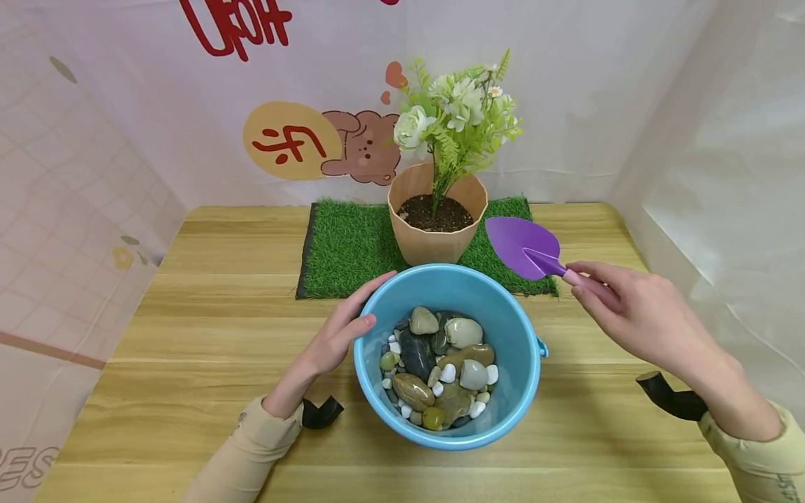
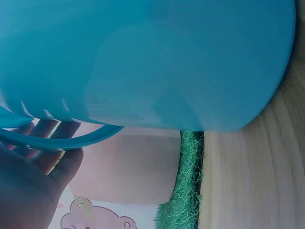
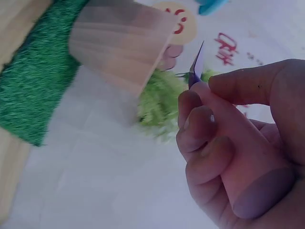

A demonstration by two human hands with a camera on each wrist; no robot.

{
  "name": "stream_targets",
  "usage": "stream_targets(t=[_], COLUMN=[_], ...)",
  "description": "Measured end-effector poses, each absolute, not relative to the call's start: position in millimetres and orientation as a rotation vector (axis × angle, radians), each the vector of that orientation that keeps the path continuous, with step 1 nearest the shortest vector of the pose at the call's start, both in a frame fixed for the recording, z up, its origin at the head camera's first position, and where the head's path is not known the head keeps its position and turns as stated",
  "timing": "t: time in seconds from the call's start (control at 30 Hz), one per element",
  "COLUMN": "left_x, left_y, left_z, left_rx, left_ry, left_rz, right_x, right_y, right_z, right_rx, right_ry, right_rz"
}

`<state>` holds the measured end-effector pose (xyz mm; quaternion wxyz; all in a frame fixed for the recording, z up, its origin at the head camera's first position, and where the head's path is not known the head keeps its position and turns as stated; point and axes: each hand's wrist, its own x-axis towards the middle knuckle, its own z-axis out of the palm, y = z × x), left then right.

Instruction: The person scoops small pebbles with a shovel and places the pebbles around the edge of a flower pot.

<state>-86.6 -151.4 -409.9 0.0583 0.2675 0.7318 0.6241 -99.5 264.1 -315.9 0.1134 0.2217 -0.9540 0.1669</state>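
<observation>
A light blue bucket (image 1: 531, 391) stands at the middle of the table, holding wet stones (image 1: 418, 353) and small white pebbles. My left hand (image 1: 336, 332) holds its left rim, thumb over the edge and fingers along the outside. The left wrist view shows the curved bucket handle (image 2: 90, 138) crossing those fingers. To the right, my right hand (image 1: 641, 311) grips the pink handle of a garden trowel (image 1: 525, 248), and its purple blade points left, raised near the flowerpot. In the right wrist view, fingers curl round the trowel handle (image 3: 243, 152).
Behind the bucket, a peach flowerpot (image 1: 434, 246) with dark soil stands on a green turf mat (image 1: 346, 237). White flowers (image 1: 462, 101) and leafy stems rise from it. A printed cloth (image 1: 547, 140) hangs behind the wooden table (image 1: 239, 279).
</observation>
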Motion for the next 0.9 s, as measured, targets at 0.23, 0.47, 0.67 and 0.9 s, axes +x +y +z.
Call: stream_targets(t=[0.23, 0.47, 0.67, 0.9], left_x=[-86.9, -87.1, -87.6, -88.2], left_y=[-151.2, -150.7, -150.4, -151.0], left_z=[-409.5, -409.1, -410.8, -412.0], left_rx=[0.818, 0.816, 0.822, 0.835], left_ry=[2.206, 2.215, 2.205, 2.18], left_rz=[1.9, 1.903, 1.909, 1.921], right_x=[-89.9, -85.4, -85.0, -81.2], right_y=[244.9, 232.3, 222.6, 212.0], right_z=[-300.3, -295.2, -295.7, -289.0], right_rx=[0.77, 0.931, 1.052, 1.142], right_ry=[-2.732, -2.67, -2.609, -2.634], right_rz=[0.457, 0.424, 0.316, 0.203])
